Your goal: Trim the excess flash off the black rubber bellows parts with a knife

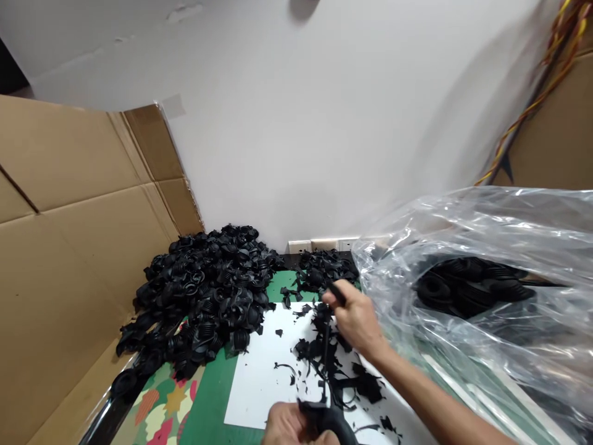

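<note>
At the bottom edge of the view, right over the white sheet (252,386), there was the left hand (287,423), fingers and thumb wrapped firmly around a black part (340,426) with a smooth, rounded body! Up and to the right came the right hand (354,315), fist clenched on a dark handle (336,293), its end poking out above the fingers. And look at that slim dark length (326,361), running from below the fist down to the part's edge; tool shaft or stretched strip, it was impossible to tell! Torn black scraps (368,384) littered the sheet between and beside the hands, while the green mat (208,402) showed along its left side. Over on the left, what a heap of ribbed black pieces (208,284), piled against the cardboard (78,247)! Across on the right, a clear plastic bag (393,247) gaped with more black rings (463,287) inside, and wall sockets (303,246) lined the back.
</note>
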Action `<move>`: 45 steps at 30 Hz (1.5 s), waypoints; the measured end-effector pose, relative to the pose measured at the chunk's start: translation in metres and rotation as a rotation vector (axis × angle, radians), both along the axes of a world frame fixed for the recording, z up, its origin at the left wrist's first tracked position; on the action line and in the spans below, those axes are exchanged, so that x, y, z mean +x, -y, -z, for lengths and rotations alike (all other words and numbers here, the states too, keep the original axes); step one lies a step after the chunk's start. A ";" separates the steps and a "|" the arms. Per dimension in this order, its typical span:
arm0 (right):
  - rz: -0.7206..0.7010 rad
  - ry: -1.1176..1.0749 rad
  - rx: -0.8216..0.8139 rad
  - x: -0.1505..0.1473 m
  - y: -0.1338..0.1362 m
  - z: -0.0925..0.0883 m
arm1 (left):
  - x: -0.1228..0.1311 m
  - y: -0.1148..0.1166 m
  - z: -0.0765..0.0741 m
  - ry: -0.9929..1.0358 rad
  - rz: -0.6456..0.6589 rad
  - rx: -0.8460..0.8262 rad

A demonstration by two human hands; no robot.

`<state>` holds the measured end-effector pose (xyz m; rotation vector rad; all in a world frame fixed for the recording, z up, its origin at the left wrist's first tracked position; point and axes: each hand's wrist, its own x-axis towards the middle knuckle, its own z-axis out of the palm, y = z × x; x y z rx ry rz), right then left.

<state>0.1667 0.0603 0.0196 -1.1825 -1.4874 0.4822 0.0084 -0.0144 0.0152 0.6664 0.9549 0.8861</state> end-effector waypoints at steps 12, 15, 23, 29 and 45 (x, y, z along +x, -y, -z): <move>0.038 0.062 -0.103 0.018 0.014 -0.007 | 0.000 -0.015 -0.002 0.238 -0.152 -0.170; 0.015 0.064 -0.174 0.020 0.016 -0.008 | -0.003 -0.016 0.005 0.117 -0.144 -0.079; -0.178 -0.006 -0.420 0.011 0.033 -0.012 | 0.003 -0.019 0.005 -0.309 -0.253 0.283; -0.223 -0.095 -0.518 -0.014 0.048 -0.016 | 0.017 -0.013 0.003 -0.622 -0.301 0.469; 0.153 -0.089 -0.360 0.008 -0.009 0.014 | 0.026 -0.003 -0.014 -0.592 -0.236 0.795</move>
